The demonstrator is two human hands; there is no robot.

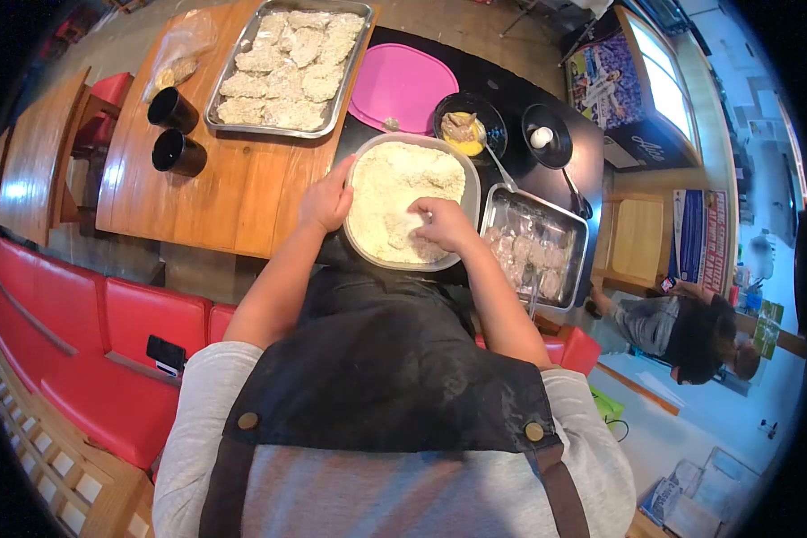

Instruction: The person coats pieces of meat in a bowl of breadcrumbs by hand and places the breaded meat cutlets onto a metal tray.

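Observation:
A pale plastic tub full of breadcrumbs stands in front of me. My left hand grips the tub's left rim. Inside the tub, my right hand has its fingers curled into the crumbs; whether a piece of meat lies under the fingertips cannot be made out. Right of the tub, a metal tray contains raw meat pieces and a utensil. Behind it a black bowl holds yellow beaten egg, a piece of meat and a metal utensil.
A metal tray of breaded pieces sits at the back left. Beside it lie a pink lid, two black cups and a plastic bag. A black pan holds an egg. Another person sits at far right.

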